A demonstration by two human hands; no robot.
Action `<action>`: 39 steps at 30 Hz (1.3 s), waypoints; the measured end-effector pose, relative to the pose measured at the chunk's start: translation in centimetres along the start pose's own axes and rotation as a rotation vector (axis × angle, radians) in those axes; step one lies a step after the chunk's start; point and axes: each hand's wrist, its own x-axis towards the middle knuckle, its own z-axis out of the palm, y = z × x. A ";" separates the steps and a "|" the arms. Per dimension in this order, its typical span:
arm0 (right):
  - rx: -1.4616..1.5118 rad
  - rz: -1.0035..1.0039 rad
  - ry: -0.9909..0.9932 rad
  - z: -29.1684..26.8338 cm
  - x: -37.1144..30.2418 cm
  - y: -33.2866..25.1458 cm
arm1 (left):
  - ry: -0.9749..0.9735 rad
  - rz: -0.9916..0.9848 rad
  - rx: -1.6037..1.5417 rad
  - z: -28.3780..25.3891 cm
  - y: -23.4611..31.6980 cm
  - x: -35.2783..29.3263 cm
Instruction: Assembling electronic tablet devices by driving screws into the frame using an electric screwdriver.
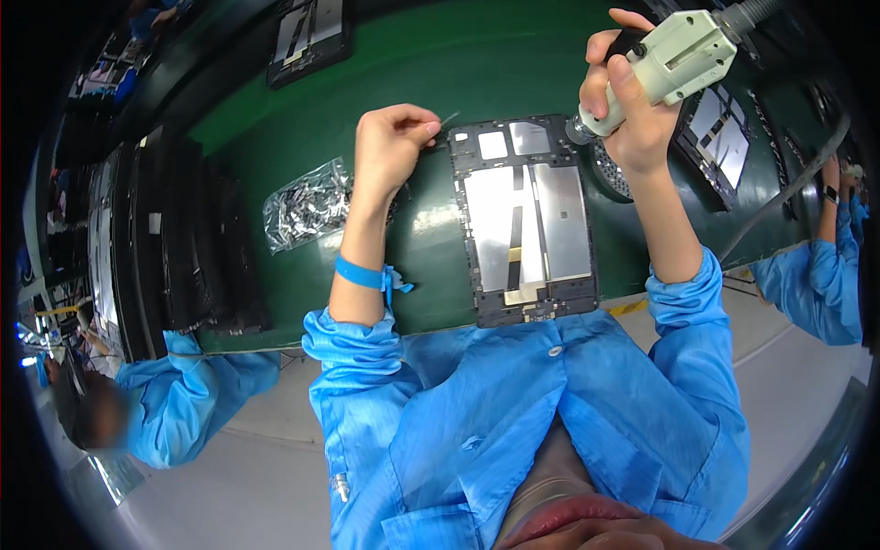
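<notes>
In front of me an opened tablet (570, 220) lies flat on the green table, its silver plates and dark ribbon cables showing. My right hand (632, 119) is wrapped round a pale electric screwdriver (683, 60), whose nose reaches the tablet's far right corner. Whether the bit touches the tablet, I cannot tell. My left hand (392, 147), with a blue band on its wrist, pinches a small thin pale strip (450, 118) just beside the tablet's far left corner. Beside the left forearm sits a clear plastic bag (307, 206) of small metallic parts.
A round holder of small parts (609, 170) stands partly behind my right wrist. Another opened tablet (717, 142) lies to the right, and one more (310, 38) at the far edge. Upright dark panels (174, 238) line the left. A grey cable (807, 170) crosses the right. Co-workers sit both sides.
</notes>
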 end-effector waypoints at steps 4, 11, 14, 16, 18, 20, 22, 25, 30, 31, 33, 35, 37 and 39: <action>0.123 0.149 0.090 3.4 0.3 -0.5 | -0.037 -0.005 0.020 0.4 -0.6 0.4; 0.169 0.176 0.073 5.0 0.5 0.0 | 0.010 0.233 0.339 0.9 0.1 0.3; 0.201 0.168 0.071 5.9 0.5 0.5 | -0.031 0.199 0.288 0.6 -0.1 0.3; 0.185 0.169 0.085 6.9 0.6 0.9 | -0.081 0.087 0.169 0.6 -0.4 0.2; 0.162 0.170 0.067 8.1 0.2 1.5 | -0.155 0.007 0.090 0.6 -0.6 -0.7; 0.151 0.191 0.043 9.1 -0.2 2.0 | -0.224 -0.102 -0.044 1.2 -1.1 -1.7; 0.011 0.071 -0.107 9.1 -0.6 3.2 | -0.230 -0.135 -0.092 1.3 -0.8 -2.3; 0.018 0.092 -0.149 9.3 -1.9 4.5 | -0.213 -0.153 -0.149 1.3 -1.0 -2.2; 0.112 0.122 -0.078 9.6 -2.3 4.8 | -0.231 -0.129 -0.150 1.1 -1.2 -2.1; 0.093 0.098 -0.081 9.5 -2.2 5.1 | -0.236 -0.125 -0.140 1.1 -1.3 -2.0; 0.086 0.111 -0.081 9.3 -2.2 5.3 | -0.232 -0.136 -0.137 1.0 -1.1 -2.0; 0.090 0.122 -0.083 9.2 -2.3 5.5 | -0.231 -0.145 -0.131 1.0 -1.1 -2.0; 0.083 0.119 -0.088 9.3 -2.4 5.5 | -0.229 -0.140 -0.133 1.0 -1.2 -2.0; 0.077 0.115 -0.093 9.3 -2.6 5.5 | -0.223 -0.142 -0.134 1.1 -1.0 -2.1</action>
